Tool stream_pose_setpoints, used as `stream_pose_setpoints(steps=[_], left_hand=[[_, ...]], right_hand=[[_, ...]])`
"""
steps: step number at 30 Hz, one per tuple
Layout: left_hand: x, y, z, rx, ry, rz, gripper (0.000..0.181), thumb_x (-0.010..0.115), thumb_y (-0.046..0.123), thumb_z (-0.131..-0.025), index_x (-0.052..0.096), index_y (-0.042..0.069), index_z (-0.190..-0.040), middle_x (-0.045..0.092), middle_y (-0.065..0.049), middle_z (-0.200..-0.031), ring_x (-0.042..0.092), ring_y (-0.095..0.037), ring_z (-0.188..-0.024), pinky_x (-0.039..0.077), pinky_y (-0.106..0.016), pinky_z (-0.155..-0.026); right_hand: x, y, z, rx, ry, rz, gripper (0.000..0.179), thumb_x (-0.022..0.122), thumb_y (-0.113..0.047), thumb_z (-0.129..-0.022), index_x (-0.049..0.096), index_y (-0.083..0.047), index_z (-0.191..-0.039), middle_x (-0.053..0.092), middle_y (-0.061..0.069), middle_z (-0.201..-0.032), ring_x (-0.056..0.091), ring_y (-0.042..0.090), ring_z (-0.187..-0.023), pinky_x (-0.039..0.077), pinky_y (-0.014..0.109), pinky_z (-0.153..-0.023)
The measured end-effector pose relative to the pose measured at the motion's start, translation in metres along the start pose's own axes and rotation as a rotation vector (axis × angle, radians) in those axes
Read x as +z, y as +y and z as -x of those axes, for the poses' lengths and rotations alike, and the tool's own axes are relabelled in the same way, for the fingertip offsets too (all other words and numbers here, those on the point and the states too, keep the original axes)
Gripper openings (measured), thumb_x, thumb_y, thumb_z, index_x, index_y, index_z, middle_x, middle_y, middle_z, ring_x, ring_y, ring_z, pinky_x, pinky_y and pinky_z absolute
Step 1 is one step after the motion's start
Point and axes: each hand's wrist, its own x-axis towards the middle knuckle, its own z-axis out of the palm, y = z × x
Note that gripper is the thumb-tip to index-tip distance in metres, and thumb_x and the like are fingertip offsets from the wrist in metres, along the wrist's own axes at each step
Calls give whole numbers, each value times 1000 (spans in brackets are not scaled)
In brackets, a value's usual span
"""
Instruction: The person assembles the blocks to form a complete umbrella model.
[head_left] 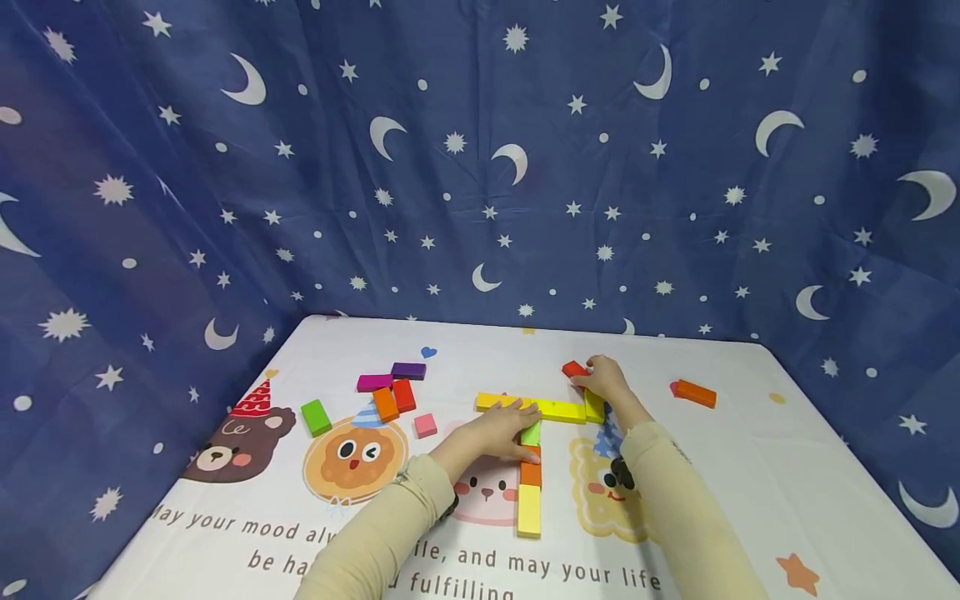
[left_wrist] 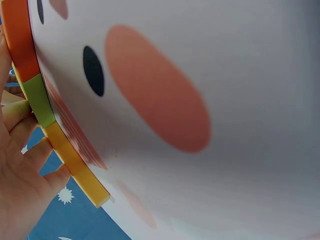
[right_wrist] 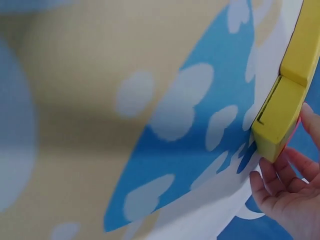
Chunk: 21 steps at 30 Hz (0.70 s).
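Note:
In the head view, a T-like line of blocks lies flat: a row of yellow blocks across, then a light green block, orange blocks and a pale yellow block down towards me. My left hand rests with spread fingers over the join, fingertips touching the yellow row in the left wrist view. My right hand pinches a red block between thumb and fingers, behind the angled yellow block at the row's right end. In the right wrist view that yellow block hides most of the red one.
Left of the line lie a green block, orange and red blocks, magenta and purple blocks, and a small pink block. An orange block lies far right. A starry blue curtain surrounds the table's back.

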Motion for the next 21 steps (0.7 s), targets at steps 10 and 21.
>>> stream_pose_setpoints(steps=[10,21], left_hand=[[1,3,3,5,6,14,79,66,51,-82,36,17,-146,32,1,-153,20,-22,-145,17,-44,-119],[-1,3,3,8,-1,13,80,65,51,-82,35,15,-146,31,0,-154,20,-21,-146,17,-45,-119]], right_hand=[[-14,30,13,-61,72,-67,44,60,-21,-91,53,9,-122,61,27,-104,57,33,-89,51,44,-83],[-48,73,29,-170,297,-1,30,58,-12,-90,60,11,-108,61,30,-99,58,42,-89,47,52,-81]])
